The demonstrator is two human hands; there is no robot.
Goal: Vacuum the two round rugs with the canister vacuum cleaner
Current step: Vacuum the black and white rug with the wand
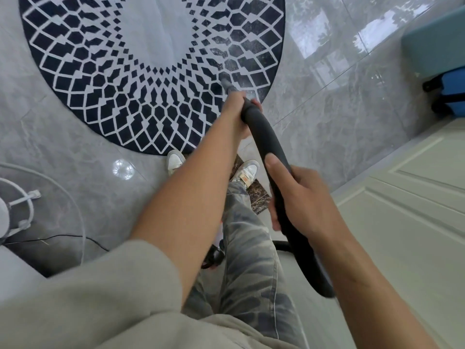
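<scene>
Grip: left hand (237, 114), right hand (298, 195) on one hose (263, 137); one rug (100, 71).

No writing can be read anywhere; the tag (243, 179) on the right shoe (249, 170) is blurred.

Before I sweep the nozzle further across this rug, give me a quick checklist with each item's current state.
1. Left hand grips the hose just behind the nozzle: ok.
2. Right hand holds the hose further back: ok.
3. Nozzle tip is down on the round rug: ok.
4. Rug patch right of the nozzle is clean: not ok, pale specks show on the dark pattern.
5. Left shoe is off the rug: cannot tell, it sits right at the rim.
6. Second rug done: cannot tell, it is not in view.
</scene>
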